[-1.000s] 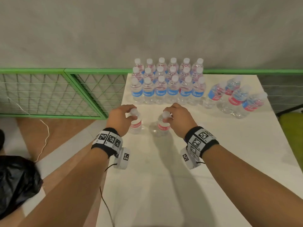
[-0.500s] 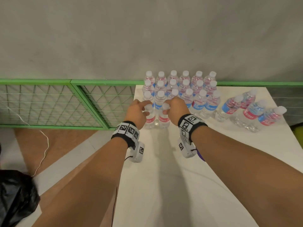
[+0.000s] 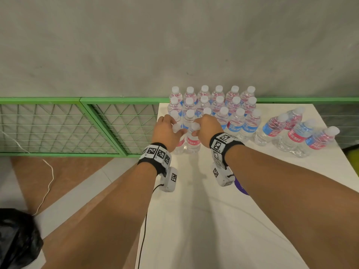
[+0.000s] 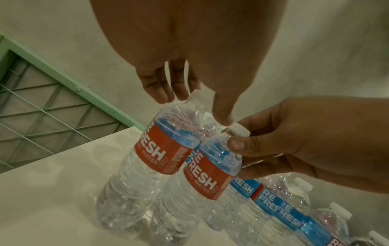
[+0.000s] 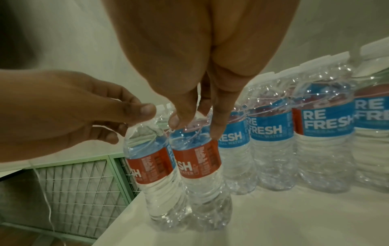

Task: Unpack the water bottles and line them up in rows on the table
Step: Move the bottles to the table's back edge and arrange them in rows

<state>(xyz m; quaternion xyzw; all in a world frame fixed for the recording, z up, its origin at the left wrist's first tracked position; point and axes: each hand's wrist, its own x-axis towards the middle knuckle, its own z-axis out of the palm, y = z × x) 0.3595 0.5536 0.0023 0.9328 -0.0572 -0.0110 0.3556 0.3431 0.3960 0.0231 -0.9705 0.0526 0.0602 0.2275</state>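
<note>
While both hands reached forward over the white table (image 3: 213,220), each pinched the neck of one water bottle just under its cap. The left hand (image 3: 167,131) held the left bottle (image 4: 151,153) with fingertips (image 4: 181,93) and thumb closed on the neck, and the right hand (image 3: 207,129) gripped the right bottle (image 3: 193,141) the same way, its thumb (image 4: 235,144) pressed below the white cap (image 4: 238,131). Both bottles stood upright on the table, side by side and touching, red label panels facing the person, near the table's left edge. They sat just in front of the block of bottles (image 3: 213,105), which stood in three rows of six against the grey wall (image 3: 174,45); whether the two touched the front row could not be told. From the right wrist the front row (image 5: 273,133) showed blue labels reading "RE FRESH".

Well to the right, four more bottles (image 3: 297,133) stood in a loose cluster, apart from the rows. Left of the table ran a green fence (image 3: 77,125) with wire mesh, and a thin white cord (image 3: 48,183) trailed across the brown floor. A black bag (image 3: 17,239) lay at the lower left. Both wrists wore black bands (image 3: 155,154) with square black-and-white markers.
</note>
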